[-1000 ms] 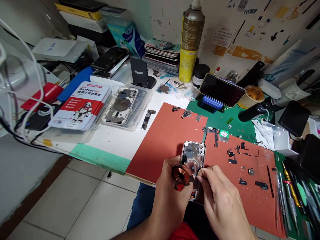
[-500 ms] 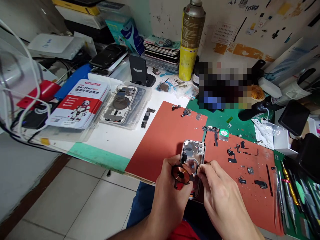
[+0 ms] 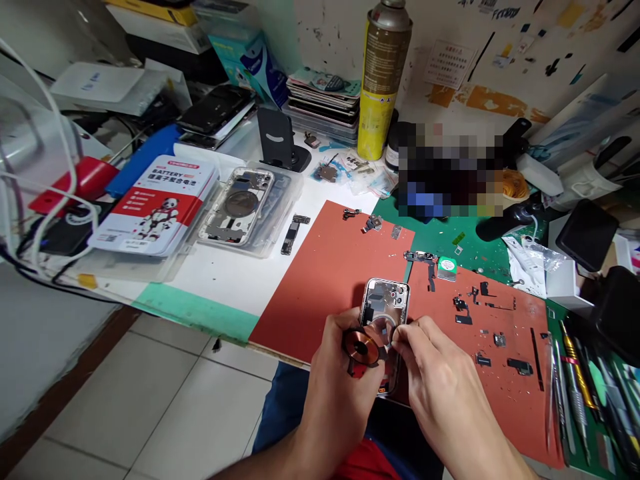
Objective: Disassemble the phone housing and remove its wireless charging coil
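In half-closed hands, copper coil.

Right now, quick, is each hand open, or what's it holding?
Left hand: closed, holding the copper coil by the phone housing.
Right hand: pinched closed at the phone housing; what it pinches cannot be told.

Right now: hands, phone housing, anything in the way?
Left hand gripping phone housing, copper coil against that hand. Right hand fingertips near the housing's right edge, pinch unclear. Coil and hands hide part of the housing's interior.
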Motion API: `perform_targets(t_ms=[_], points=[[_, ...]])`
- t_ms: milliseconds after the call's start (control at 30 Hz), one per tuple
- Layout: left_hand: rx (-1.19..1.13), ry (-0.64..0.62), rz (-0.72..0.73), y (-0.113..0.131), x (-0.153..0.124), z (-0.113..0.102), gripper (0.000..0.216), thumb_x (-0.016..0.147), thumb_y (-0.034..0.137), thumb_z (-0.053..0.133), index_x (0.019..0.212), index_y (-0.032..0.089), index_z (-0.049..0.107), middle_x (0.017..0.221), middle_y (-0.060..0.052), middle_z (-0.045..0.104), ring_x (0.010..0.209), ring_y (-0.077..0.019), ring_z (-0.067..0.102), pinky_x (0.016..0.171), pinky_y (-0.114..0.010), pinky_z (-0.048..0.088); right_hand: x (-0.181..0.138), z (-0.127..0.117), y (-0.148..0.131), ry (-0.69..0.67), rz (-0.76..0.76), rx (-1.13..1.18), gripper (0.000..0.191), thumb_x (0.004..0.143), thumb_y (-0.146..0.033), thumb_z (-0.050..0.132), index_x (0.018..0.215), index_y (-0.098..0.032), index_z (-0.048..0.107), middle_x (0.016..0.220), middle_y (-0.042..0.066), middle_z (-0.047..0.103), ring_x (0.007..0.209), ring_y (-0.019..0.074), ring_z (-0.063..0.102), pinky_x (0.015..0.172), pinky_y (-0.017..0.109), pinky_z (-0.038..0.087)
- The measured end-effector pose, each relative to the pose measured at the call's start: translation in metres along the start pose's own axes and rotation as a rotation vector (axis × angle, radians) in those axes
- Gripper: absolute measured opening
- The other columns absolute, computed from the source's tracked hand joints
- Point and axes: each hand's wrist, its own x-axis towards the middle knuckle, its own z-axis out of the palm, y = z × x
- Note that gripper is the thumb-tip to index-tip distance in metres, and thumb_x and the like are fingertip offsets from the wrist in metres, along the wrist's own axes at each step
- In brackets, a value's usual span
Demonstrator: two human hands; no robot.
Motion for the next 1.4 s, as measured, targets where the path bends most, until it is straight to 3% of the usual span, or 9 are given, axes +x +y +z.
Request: perform_targets(t_ms=[100, 300, 567, 833, 1000, 1100, 1200, 1300, 1400], points=[[-0.006, -0.004, 0.002, 0.000, 0.000, 0.000, 0.039, 0.085, 0.017, 0.075, 0.117, 0.027, 0.055, 0.094, 0.003, 0.068, 0.080, -0.0151, 0.068, 0.071, -0.025, 0.055, -0.002, 0.003, 0.001, -0.005, 0.001, 0.003, 0.026, 0.090, 0.000, 0.041, 0.093, -0.019, 0.058, 0.087, 0.005, 0.059, 0.068, 0.0165, 0.055, 0.057, 0.029, 0.043], [0.005, 0.013, 0.032, 0.004, 0.003, 0.002, 0.032, 0.084, 0.018, 0.077, 0.107, 0.026, 0.057, 0.084, 0.006, 0.063, 0.071, -0.0124, 0.063, 0.064, -0.022, 0.051, -0.008, 0.009, 0.001, 0.008, 0.062, 0.075, 0.027, 0.092, 0.002, 0.043, 0.098, -0.021, 0.055, 0.096, 0.006, 0.055, 0.083, 0.0196, 0.053, 0.068, 0.032, 0.046], [0.019, 0.050, 0.015, 0.009, 0.003, 0.003, 0.037, 0.081, 0.022, 0.079, 0.111, 0.026, 0.059, 0.078, 0.006, 0.063, 0.067, -0.0148, 0.064, 0.062, -0.025, 0.052, -0.007, 0.010, 0.002, 0.011, 0.052, 0.086, 0.023, 0.095, -0.002, 0.043, 0.094, -0.022, 0.054, 0.095, 0.007, 0.056, 0.081, 0.0198, 0.053, 0.066, 0.031, 0.046], [0.002, 0.039, 0.025, 0.006, 0.002, 0.005, 0.037, 0.082, 0.017, 0.077, 0.112, 0.025, 0.057, 0.090, 0.002, 0.068, 0.078, -0.0167, 0.068, 0.069, -0.028, 0.055, -0.005, 0.009, 0.002, 0.072, 0.062, 0.150, 0.019, 0.101, -0.010, 0.046, 0.096, -0.021, 0.060, 0.093, 0.005, 0.059, 0.078, 0.0177, 0.059, 0.064, 0.029, 0.049], [0.017, 0.054, 0.029, 0.006, 0.004, 0.005, 0.034, 0.084, 0.022, 0.078, 0.111, 0.026, 0.056, 0.088, 0.004, 0.064, 0.073, -0.0142, 0.063, 0.066, -0.026, 0.052, -0.004, -0.004, 0.003, 0.197, 0.084, 0.235, 0.017, 0.106, -0.019, 0.050, 0.105, -0.023, 0.066, 0.094, 0.002, 0.067, 0.080, 0.0137, 0.066, 0.071, 0.026, 0.053], [0.042, 0.074, 0.022, 0.006, 0.004, 0.006, 0.036, 0.084, 0.027, 0.079, 0.112, 0.025, 0.056, 0.090, 0.003, 0.063, 0.073, -0.0146, 0.063, 0.066, -0.028, 0.052, -0.012, -0.006, 0.008, 0.275, 0.148, 0.279, 0.020, 0.107, -0.025, 0.051, 0.100, -0.025, 0.070, 0.093, 0.002, 0.072, 0.081, 0.0145, 0.070, 0.073, 0.025, 0.055], [0.054, 0.083, 0.021, 0.006, 0.003, 0.006, 0.038, 0.082, 0.027, 0.079, 0.111, 0.025, 0.056, 0.092, 0.002, 0.064, 0.076, -0.0152, 0.064, 0.068, -0.028, 0.053, -0.022, 0.002, 0.011, 0.249, 0.282, 0.387, 0.020, 0.104, -0.035, 0.056, 0.100, -0.026, 0.073, 0.096, 0.003, 0.076, 0.084, 0.0172, 0.073, 0.074, 0.027, 0.057], [0.030, 0.084, 0.000, 0.009, 0.004, 0.004, 0.039, 0.078, 0.028, 0.080, 0.109, 0.025, 0.056, 0.090, 0.002, 0.065, 0.076, -0.0161, 0.065, 0.068, -0.028, 0.054, -0.026, 0.012, 0.012, 0.122, 0.480, 0.607, 0.031, 0.099, -0.049, 0.063, 0.118, -0.027, 0.072, 0.103, 0.005, 0.077, 0.086, 0.0187, 0.074, 0.073, 0.028, 0.059], [-0.040, 0.034, -0.055, 0.017, 0.008, 0.002, 0.040, 0.074, 0.026, 0.080, 0.105, 0.024, 0.054, 0.094, -0.001, 0.069, 0.081, -0.0187, 0.070, 0.072, -0.031, 0.056, -0.024, 0.012, 0.009, -0.042, 0.609, 0.859, 0.047, 0.093, -0.060, 0.067, 0.122, -0.023, 0.071, 0.094, 0.005, 0.073, 0.076, 0.0162, 0.068, 0.069, 0.028, 0.056]])
